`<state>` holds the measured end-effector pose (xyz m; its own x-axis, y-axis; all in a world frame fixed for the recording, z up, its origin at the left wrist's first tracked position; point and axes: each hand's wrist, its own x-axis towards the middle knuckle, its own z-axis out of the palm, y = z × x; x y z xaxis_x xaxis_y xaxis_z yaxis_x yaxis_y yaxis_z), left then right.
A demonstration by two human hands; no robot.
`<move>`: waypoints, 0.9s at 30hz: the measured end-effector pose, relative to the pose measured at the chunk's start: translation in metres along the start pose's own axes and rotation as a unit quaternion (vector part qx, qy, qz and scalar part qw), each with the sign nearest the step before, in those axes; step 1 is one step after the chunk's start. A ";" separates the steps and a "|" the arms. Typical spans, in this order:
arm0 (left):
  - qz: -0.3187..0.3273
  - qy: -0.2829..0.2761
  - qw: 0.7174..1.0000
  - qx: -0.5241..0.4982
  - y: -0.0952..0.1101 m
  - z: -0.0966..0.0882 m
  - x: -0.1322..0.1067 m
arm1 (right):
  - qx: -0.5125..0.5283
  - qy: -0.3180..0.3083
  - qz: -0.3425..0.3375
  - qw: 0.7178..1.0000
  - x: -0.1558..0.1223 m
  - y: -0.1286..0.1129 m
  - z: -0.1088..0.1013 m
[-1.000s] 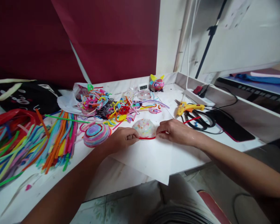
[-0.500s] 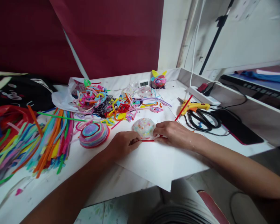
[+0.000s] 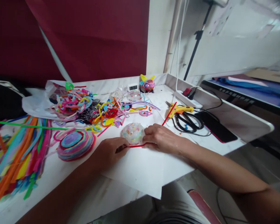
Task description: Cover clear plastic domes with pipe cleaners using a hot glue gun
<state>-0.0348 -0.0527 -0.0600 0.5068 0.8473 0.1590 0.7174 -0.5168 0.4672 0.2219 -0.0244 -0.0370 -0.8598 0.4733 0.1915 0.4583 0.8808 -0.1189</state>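
Note:
A clear dome (image 3: 132, 132) with colourful specks sits on white paper (image 3: 140, 171) in front of me. A red pipe cleaner (image 3: 136, 146) runs along the near side of its rim. Pinched at the dome's left edge, my left hand (image 3: 112, 150) holds one part of the pipe cleaner. My right hand (image 3: 160, 138) is closed on it at the right edge, fingers against the dome; the free end sticks up beyond that hand. To the left lies a dome wrapped in coiled pipe cleaners (image 3: 76, 143), in pink, blue and red rings.
Loose pipe cleaners (image 3: 25, 149) spread at the left. A tangle of coloured pieces (image 3: 72, 102) lies at the back. On the right are a yellow glue gun (image 3: 182, 109), black-handled scissors (image 3: 189, 123), a phone (image 3: 218, 127) and a power strip (image 3: 189, 99). A decorated ball (image 3: 147, 85) stands behind.
The view has turned slightly right, so the things on the table appear further left. Both hands keep their places at the dome and the red pipe cleaner.

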 end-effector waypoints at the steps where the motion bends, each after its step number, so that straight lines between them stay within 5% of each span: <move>1: 0.000 0.003 1.000 0.000 -0.001 0.000 0.000 | -0.002 0.002 -0.002 1.000 0.000 0.000 0.000; 27: 0.023 -0.035 0.999 0.013 0.000 -0.007 -0.001 | -0.008 -0.012 0.019 1.000 0.000 -0.001 0.009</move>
<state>-0.0387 -0.0523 -0.0543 0.5713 0.8121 0.1186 0.7038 -0.5591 0.4383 0.2193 -0.0249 -0.0452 -0.8469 0.5058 0.1640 0.4940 0.8626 -0.1094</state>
